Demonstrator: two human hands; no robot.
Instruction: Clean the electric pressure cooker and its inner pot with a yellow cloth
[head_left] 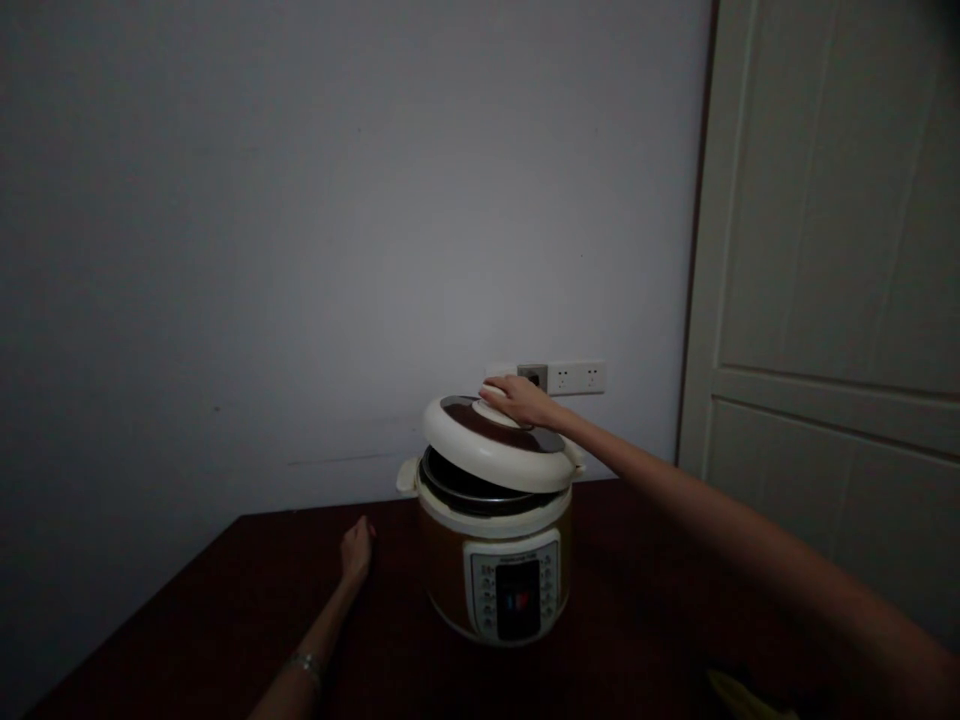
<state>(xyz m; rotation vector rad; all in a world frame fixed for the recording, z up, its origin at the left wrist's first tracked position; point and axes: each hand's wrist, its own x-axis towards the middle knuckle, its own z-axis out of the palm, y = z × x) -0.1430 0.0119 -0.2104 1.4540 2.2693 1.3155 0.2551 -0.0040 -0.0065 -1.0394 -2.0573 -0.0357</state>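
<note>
We see the dark red desk point(255, 580) first, and on it, a little right of the middle of our view, stands the electric pressure cooker point(442, 550), upright, its control panel point(517, 590) facing us. Above its mouth sits the round lid point(487, 458), tilted, its left side raised and its right side low, close to the cooker's rim; we cannot tell whether the two touch there. The gap opens toward the left and front, baring the dark inner pot point(457, 485). Being round, the lid has no long axis, so its slope down to the right is the line that counts. Our right hand point(521, 400) is the nearer one, reaching in from the right, partly closed over the lid knob point(491, 412), with the lid directly beneath it. Our left hand point(357, 550) rests at the desk, left of the cooker and apart from it, curled into a loose fist with nothing visible in its grasp; the lid lies up and to its right.
</note>
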